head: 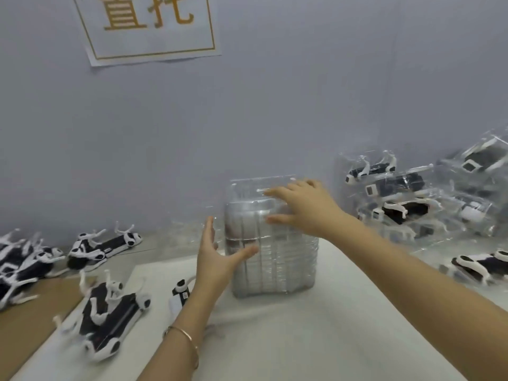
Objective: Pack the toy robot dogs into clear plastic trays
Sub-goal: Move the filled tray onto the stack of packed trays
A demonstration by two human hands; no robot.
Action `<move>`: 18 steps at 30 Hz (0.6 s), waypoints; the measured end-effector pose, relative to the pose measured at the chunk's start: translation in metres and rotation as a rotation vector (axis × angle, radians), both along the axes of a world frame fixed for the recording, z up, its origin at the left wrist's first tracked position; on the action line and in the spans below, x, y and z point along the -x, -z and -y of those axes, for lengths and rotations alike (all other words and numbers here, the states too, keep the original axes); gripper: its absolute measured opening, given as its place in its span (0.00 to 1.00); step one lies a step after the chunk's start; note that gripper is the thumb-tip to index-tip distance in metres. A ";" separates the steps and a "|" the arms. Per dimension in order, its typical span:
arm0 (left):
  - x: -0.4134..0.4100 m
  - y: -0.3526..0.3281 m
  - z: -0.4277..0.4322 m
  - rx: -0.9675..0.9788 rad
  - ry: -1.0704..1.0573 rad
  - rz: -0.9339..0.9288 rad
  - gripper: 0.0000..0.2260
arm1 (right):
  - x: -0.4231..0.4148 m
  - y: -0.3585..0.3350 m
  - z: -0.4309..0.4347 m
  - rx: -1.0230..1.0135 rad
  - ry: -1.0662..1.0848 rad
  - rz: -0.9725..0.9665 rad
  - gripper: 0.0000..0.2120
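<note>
A tall stack of clear plastic trays (277,259) stands on the white mat in the middle. My right hand (305,207) lies flat on the stack's top, fingers spread and straight. At the stack's left side my left hand (217,259) is open, its thumb against the front of the trays. Black-and-white toy robot dogs (110,317) lie on their backs on the mat to the left. One small dog part (180,294) sits just left of my left wrist.
More loose dogs (101,247) are heaped at the far left on the brown table (30,323). Packed trays with dogs (406,193) pile up at the right against the wall, and one loose dog (478,265) lies below them. A paper sign (148,26) hangs on the wall.
</note>
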State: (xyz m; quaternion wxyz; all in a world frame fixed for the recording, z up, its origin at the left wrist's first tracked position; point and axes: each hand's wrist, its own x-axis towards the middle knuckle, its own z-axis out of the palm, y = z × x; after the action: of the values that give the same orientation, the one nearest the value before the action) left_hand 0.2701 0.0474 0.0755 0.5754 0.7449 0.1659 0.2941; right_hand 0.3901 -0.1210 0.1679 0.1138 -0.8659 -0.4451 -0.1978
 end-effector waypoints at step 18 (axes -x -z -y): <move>-0.019 0.010 0.011 0.102 -0.014 0.174 0.46 | -0.021 -0.009 -0.004 -0.235 -0.056 -0.323 0.19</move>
State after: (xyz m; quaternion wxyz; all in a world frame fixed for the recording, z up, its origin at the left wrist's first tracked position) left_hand 0.2890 0.0367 0.0658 0.6228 0.6851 0.1353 0.3528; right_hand 0.4107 -0.1169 0.1772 0.2896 -0.8544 -0.4188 -0.1038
